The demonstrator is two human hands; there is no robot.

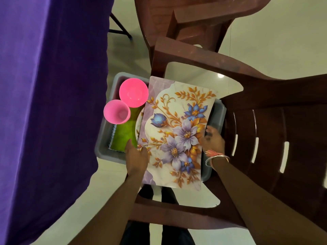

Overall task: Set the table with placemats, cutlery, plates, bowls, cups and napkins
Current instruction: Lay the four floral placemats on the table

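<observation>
Fingers (130,145) of the left hand (136,156) pinch the left edge of the floral placemat (177,131), thumb on top. The right hand (213,140) curls round the opposite edge, so both grip the mat, slightly bowed, above the grey tub (101,147) holding a pink bowl (133,92), pink cup (116,112) and green napkin (123,135). It looks light, thin, floppy and probably slick-faced, so gripping both long edges should keep it flat on the way to the purple-clothed counter (44,103).
</observation>
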